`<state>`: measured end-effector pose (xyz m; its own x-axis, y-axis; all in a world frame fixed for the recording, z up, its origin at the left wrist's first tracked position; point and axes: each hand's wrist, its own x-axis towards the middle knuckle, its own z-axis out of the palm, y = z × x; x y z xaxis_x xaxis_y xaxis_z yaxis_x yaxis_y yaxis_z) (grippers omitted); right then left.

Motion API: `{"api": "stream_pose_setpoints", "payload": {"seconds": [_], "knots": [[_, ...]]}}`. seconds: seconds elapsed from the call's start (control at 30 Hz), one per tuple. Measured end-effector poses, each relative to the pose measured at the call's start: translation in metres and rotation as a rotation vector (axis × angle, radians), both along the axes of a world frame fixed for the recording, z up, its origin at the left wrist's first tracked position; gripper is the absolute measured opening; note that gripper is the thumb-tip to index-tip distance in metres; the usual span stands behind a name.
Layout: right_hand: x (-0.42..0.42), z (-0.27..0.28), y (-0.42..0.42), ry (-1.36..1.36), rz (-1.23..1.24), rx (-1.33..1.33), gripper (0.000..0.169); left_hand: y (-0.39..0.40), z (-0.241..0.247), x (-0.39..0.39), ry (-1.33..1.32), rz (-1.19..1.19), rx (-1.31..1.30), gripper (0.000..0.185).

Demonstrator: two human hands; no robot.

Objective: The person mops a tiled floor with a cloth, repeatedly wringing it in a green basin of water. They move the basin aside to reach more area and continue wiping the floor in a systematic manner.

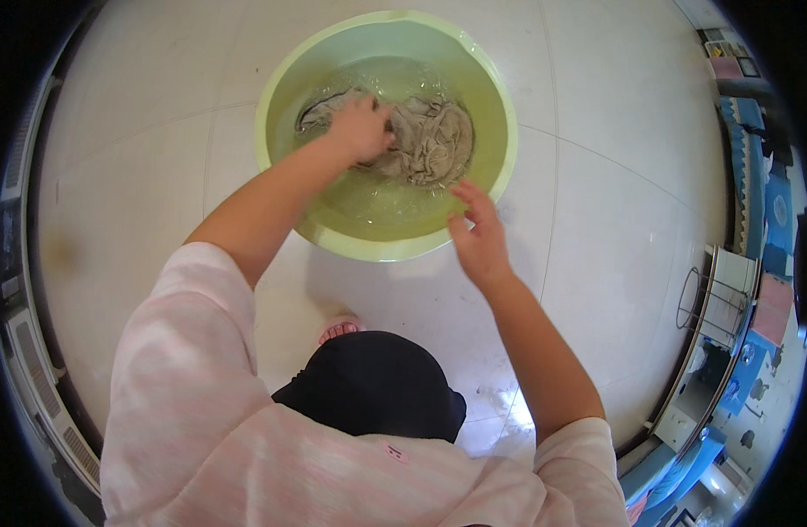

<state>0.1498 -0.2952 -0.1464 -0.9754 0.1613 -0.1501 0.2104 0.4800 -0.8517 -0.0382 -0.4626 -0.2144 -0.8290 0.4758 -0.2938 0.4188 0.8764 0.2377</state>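
Observation:
A wet grey-beige cloth point(436, 141) lies bunched in shallow water inside a round yellow-green plastic basin point(390, 249). At its left end a dark edge point(304, 118) shows. My left hand point(364, 128) reaches over the basin's left side and rests on the middle of the cloth with bent fingers. Whether the fingers pinch the fabric is hidden. Over the basin's lower right rim hovers my right hand point(479, 230), its fingers spread and nothing in them. Its fingertips are just below the cloth's lower right edge.
The basin stands on pale floor tiles point(627, 165). Below it show a foot in a pink slipper point(341, 326) and dark clothing point(377, 382). Along the right are a cabinet point(680, 421), a wire rack point(713, 300) and blue-covered furniture point(746, 178). Vented panels point(47, 382) line the left.

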Motion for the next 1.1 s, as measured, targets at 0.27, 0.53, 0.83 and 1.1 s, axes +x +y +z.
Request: {"api": "stream_pose_setpoints", "payload": {"seconds": [0.27, 0.53, 0.83, 1.1], "knots": [[0.015, -0.001, -0.010, 0.128, 0.301, 0.377, 0.032, 0.051, -0.043, 0.042, -0.084, -0.411, -0.409, 0.100], [0.018, -0.008, -0.009, 0.158, 0.377, 0.542, 0.029, -0.005, -0.059, -0.015, -0.260, 0.048, -0.088, 0.094], [-0.013, -0.011, -0.002, 0.173, 0.360, 0.460, 0.020, 0.005, -0.036, -0.021, -0.052, -0.303, -0.329, 0.073], [-0.042, -0.012, -0.011, -0.137, 0.442, 0.490, 0.029, 0.004, -0.017, -0.004, -0.263, 0.310, -0.064, 0.076]]}}
